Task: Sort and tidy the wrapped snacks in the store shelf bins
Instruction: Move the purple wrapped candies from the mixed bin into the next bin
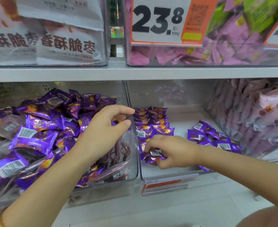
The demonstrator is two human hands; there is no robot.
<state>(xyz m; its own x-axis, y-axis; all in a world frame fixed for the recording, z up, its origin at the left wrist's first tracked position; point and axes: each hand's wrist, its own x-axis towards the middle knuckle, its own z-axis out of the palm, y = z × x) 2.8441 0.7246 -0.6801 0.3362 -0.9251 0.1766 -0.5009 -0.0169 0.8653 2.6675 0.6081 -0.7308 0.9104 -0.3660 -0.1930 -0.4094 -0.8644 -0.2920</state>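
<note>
One purple snack (155,155) lies pinched under the right hand (172,150).

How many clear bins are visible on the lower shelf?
3: the left bin, heaped with purple snacks; the middle bin, sparsely filled; the right bin, holding pale pink packets. More may lie outside the frame.

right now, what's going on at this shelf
A person is sorting purple wrapped snacks between two clear bins. The right hand grips a purple snack in the part-filled right bin, next to a neat row of the same snacks. The left hand is at the wall of the heaped left bin, fingers curled; whether it holds anything is unclear.
</note>
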